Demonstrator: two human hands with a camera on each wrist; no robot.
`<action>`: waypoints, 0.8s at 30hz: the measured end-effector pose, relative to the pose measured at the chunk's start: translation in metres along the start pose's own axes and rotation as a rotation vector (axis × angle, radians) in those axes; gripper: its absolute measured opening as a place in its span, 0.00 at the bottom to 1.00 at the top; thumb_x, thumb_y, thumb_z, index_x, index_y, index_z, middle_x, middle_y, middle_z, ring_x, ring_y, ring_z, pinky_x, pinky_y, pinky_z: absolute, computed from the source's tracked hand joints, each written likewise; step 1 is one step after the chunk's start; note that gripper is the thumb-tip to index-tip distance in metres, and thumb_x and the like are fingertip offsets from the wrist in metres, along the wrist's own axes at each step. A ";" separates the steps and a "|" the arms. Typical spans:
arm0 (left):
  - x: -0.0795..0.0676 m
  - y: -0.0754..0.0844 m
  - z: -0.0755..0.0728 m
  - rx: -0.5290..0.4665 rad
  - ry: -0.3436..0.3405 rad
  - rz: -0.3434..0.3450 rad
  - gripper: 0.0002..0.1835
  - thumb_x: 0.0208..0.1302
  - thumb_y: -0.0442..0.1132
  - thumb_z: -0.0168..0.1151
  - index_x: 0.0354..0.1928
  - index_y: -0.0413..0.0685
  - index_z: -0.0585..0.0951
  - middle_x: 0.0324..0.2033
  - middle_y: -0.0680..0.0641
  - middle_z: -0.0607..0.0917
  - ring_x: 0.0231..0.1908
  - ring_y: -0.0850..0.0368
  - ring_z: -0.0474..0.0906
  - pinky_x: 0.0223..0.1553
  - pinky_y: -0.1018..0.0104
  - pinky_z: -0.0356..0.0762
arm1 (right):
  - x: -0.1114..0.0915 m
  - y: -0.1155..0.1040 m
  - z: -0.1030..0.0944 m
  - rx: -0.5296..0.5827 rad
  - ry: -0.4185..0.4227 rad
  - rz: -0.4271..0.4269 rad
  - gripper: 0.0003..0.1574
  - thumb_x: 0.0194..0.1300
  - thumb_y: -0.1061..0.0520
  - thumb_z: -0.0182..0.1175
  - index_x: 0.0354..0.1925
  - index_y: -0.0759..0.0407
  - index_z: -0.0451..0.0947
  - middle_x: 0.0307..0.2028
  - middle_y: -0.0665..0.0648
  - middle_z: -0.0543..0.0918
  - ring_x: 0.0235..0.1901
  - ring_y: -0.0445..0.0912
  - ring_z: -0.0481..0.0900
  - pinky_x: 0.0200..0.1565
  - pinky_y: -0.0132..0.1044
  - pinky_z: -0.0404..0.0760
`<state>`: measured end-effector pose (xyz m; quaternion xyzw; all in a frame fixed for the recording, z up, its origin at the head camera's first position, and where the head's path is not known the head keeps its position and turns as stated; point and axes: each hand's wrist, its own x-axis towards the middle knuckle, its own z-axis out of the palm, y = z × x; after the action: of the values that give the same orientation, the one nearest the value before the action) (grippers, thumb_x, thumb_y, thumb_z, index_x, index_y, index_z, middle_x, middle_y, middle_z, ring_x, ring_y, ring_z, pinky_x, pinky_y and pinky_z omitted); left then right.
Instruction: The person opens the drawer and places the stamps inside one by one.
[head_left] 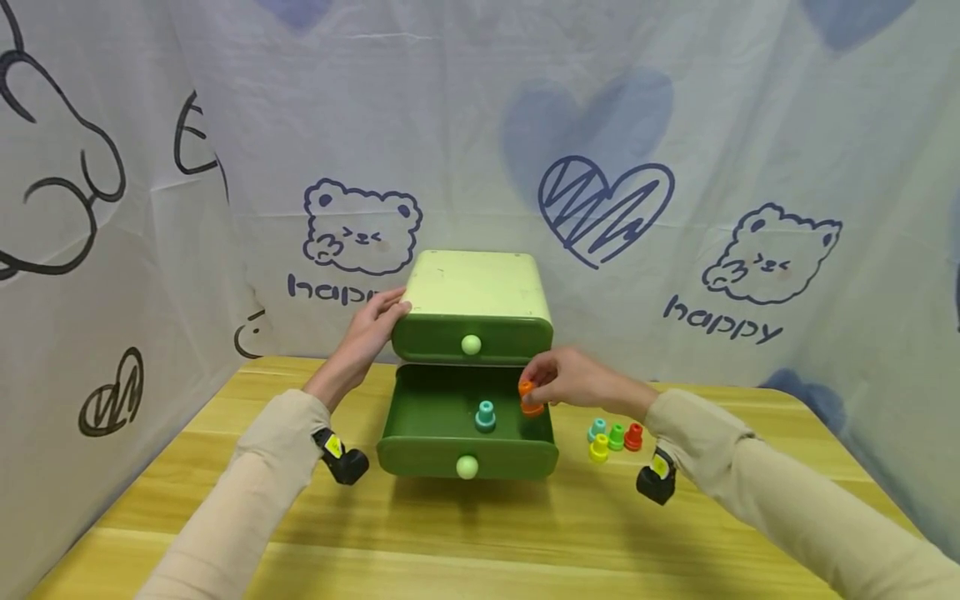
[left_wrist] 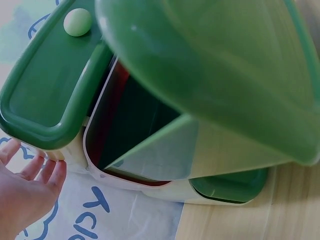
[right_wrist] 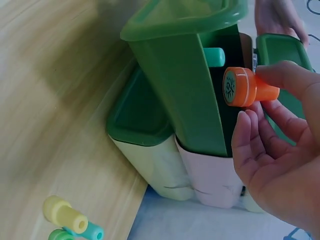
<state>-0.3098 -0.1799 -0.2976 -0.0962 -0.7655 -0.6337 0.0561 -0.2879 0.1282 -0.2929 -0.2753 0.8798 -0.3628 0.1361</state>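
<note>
My right hand (head_left: 576, 382) pinches an orange toy stamp (right_wrist: 242, 87) by its handle between thumb and fingers. It is over the right side of a pulled-out green drawer (head_left: 420, 458). In the right wrist view the stamp's round patterned face points away from the palm. A teal stamp (head_left: 485, 417) stands upright inside the drawer. My left hand (head_left: 366, 333) rests against the left side of the small cabinet (head_left: 476, 283), next to its closed top drawer (head_left: 435, 337). Straight fingers touch the cabinet's side in the left wrist view.
Right of the drawer, several stamps stand close together on the wooden table (head_left: 322, 542): teal (head_left: 597, 428), green (head_left: 617, 437), red (head_left: 633, 437) and yellow (head_left: 598, 450). A lower drawer (right_wrist: 142, 112) sits closed beneath the open one. A printed cloth (head_left: 465, 125) hangs behind.
</note>
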 end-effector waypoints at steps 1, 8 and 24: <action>0.000 0.000 0.000 -0.002 -0.001 0.001 0.31 0.73 0.46 0.49 0.73 0.41 0.58 0.69 0.37 0.61 0.66 0.43 0.60 0.67 0.53 0.58 | 0.002 0.000 0.001 -0.003 -0.013 -0.013 0.11 0.59 0.62 0.66 0.41 0.65 0.80 0.33 0.54 0.84 0.33 0.45 0.79 0.35 0.36 0.80; -0.001 0.001 0.000 0.002 -0.004 0.001 0.31 0.73 0.46 0.49 0.73 0.41 0.58 0.69 0.37 0.61 0.66 0.42 0.60 0.67 0.53 0.58 | 0.012 -0.002 0.009 -0.050 -0.086 -0.085 0.08 0.57 0.67 0.65 0.38 0.65 0.81 0.31 0.53 0.84 0.32 0.43 0.80 0.36 0.34 0.81; -0.001 0.002 0.000 0.006 0.006 -0.009 0.31 0.73 0.45 0.49 0.73 0.42 0.59 0.69 0.37 0.62 0.66 0.43 0.60 0.67 0.53 0.58 | 0.032 -0.012 0.023 -0.167 -0.141 -0.088 0.09 0.51 0.69 0.67 0.34 0.66 0.81 0.30 0.52 0.84 0.33 0.41 0.81 0.38 0.31 0.80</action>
<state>-0.3082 -0.1794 -0.2963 -0.0906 -0.7676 -0.6320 0.0559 -0.2999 0.0898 -0.3018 -0.3488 0.8824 -0.2734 0.1583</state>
